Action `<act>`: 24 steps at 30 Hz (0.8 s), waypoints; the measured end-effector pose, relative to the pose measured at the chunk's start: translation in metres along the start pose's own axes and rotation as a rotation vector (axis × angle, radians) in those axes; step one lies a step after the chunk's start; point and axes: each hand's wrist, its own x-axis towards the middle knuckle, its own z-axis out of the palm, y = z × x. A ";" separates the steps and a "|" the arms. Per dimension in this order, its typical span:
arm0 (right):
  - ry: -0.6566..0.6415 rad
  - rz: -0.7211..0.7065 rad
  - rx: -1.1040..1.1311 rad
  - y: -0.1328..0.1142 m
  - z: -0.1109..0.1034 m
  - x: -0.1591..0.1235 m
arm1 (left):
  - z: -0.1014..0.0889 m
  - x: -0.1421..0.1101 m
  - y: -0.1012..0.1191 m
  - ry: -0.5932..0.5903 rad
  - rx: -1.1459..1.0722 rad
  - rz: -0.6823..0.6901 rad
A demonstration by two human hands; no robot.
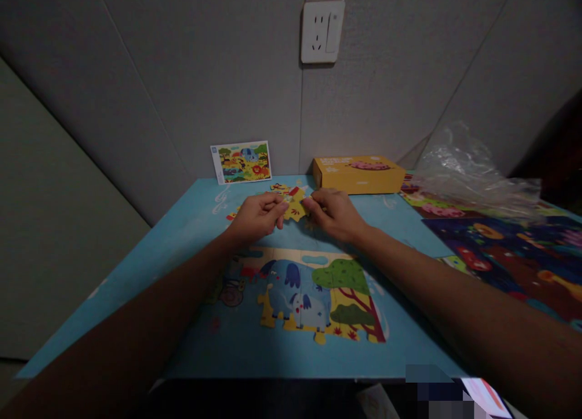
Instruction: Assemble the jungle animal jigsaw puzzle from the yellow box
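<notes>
My left hand and my right hand are close together above the far middle of the table, fingers pinched. Between their fingertips is a yellow jigsaw puzzle piece with leaf marks, gripped from both sides. Whether it is one piece or several joined is too small to tell. Just behind my fingers lie loose puzzle pieces, partly hidden. Nearer to me, a partly assembled jigsaw puzzle shows two blue elephants and a green tree; its lower edge is uneven and my left forearm covers its left side.
A picture card leans on the wall at the back of the blue table. To its right stand a yellow box and a crumpled clear plastic bag. A dark colourful printed sheet spreads along the right side.
</notes>
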 end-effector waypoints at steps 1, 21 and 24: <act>-0.015 0.011 0.022 -0.001 0.000 0.000 | 0.000 0.000 0.000 -0.011 0.014 -0.014; -0.001 0.067 0.191 0.004 0.000 -0.002 | -0.004 0.000 -0.002 0.029 0.150 0.014; 0.019 0.073 0.200 0.004 -0.001 -0.002 | -0.004 0.000 -0.002 0.039 0.136 -0.005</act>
